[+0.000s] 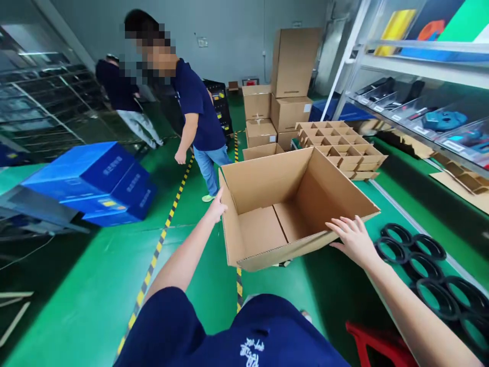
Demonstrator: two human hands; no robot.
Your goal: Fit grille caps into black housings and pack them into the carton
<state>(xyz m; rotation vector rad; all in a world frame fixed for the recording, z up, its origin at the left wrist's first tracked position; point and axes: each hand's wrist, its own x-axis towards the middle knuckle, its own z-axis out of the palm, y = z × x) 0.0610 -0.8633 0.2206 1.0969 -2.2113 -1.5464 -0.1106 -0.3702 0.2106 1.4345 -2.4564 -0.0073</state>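
Open carton (269, 183): centre of frame, held above the green floor (191, 290), open side up.
Left hand (218, 206): gripping the carton's left wall.
Right hand (353, 237): holding the near rim toward its right end, fingers over the edge, thumb lower outside.
Black rings (437, 298): grouped on floor, lower right.
Cardboard dividers (353, 171): stacked, right of upper centre.
Co-worker (196, 94): standing, upper left of centre.

Brown cardboard box (298, 209), top open, held between left hand (217, 208) and right hand (353, 237)
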